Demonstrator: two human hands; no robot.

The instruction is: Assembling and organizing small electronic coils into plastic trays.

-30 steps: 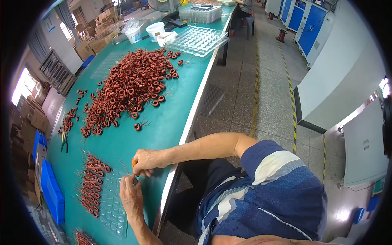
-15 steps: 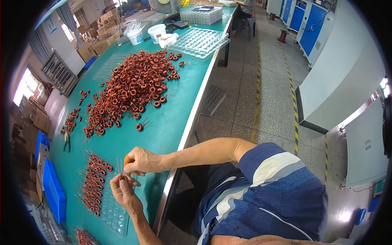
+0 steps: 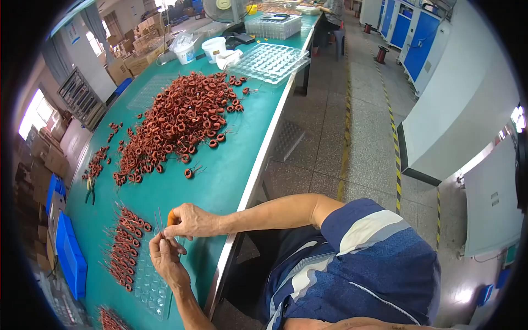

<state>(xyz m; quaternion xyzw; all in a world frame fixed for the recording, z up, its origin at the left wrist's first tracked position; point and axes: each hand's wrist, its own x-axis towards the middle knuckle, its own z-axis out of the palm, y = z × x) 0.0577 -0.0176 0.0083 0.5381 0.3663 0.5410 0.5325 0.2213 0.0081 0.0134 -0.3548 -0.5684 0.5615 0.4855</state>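
My left hand [image 3: 169,263] is closed in a pinch around a small toroidal coil, mostly hidden by the fingers. Thin wire leads [image 3: 159,221] stick up from it. My right hand [image 3: 193,220], with an orange cover on one finger, pinches at the same coil from above, its fingertips meeting the left ones. Just under and beside the hands lies a clear plastic blister tray [image 3: 150,286]. Rows of red-brown toroidal coils [image 3: 127,248] with wire leads lie along the tray's left side.
A big heap of coils [image 3: 181,118] covers the middle of the green table [image 3: 220,170]. Pliers [image 3: 90,190] lie at its left edge, near blue bins [image 3: 70,256]. Farther back stand white buckets [image 3: 213,48], clear trays [image 3: 269,60] and a fan [image 3: 224,6]. The table's metal edge [image 3: 258,170] runs on the right.
Both hands stay together over the tray. The left fingers have closed further over the coil, which shows less now, and the right fingertips have moved slightly lower. The head view has shifted a little.
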